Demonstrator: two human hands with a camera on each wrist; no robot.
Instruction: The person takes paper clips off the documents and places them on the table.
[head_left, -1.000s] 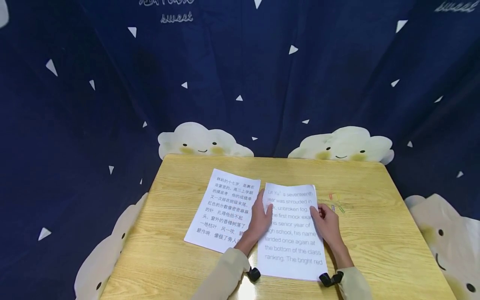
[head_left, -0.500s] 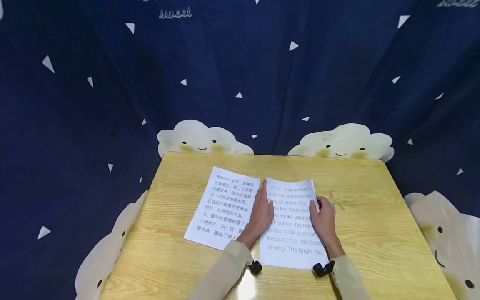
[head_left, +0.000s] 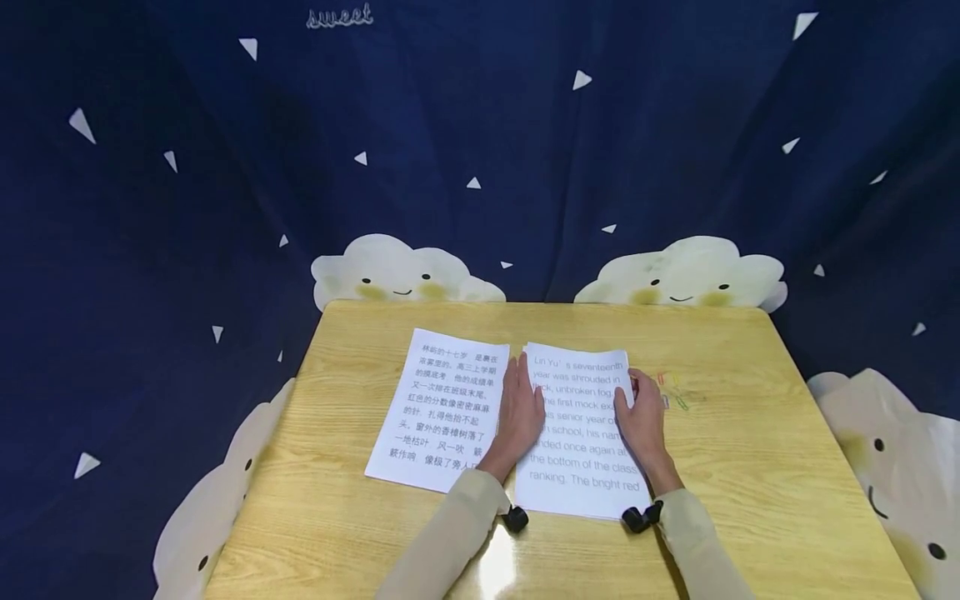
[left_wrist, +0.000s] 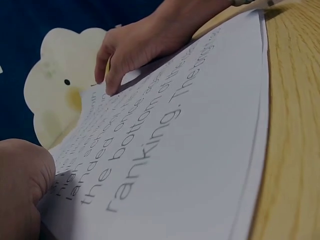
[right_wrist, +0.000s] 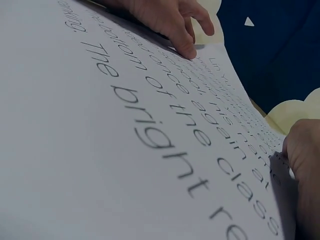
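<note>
The English-text sheet stack (head_left: 581, 433) lies on the wooden bench (head_left: 750, 467), just right of the Chinese-text sheet (head_left: 442, 408), w/ its near short edge toward the person. Long axis runs near-to-far from the person; the print reads upright from the person's side, first line at the far end. The left wrist view shows more than one sheet edge at the stack's near side, so it's a stack, not a single page.

Left hand (head_left: 521, 417) rests on the stack's left edge, fingers (right_wrist: 187, 47) fairly straight, close together, tips pressing down on paper. Right hand (head_left: 641, 421) sits at the stack's right edge; its fingers (left_wrist: 107, 75) curl down, tips on the paper, thumb seems under or at the edge. Whether it pinches the sheets or only presses can't be told for sure.

Step in hand, as judged: squaring up and holding the stack by both long edges. To do it well: keep pressure even on both sides, push edges inward lightly so the sheets align w/o buckling, keep the stack flat on the bench and clear of the Chinese-text sheet.

Colored paper clips (head_left: 672, 390) lie just right of the stack, near the right hand, close to its far right corner.
</note>
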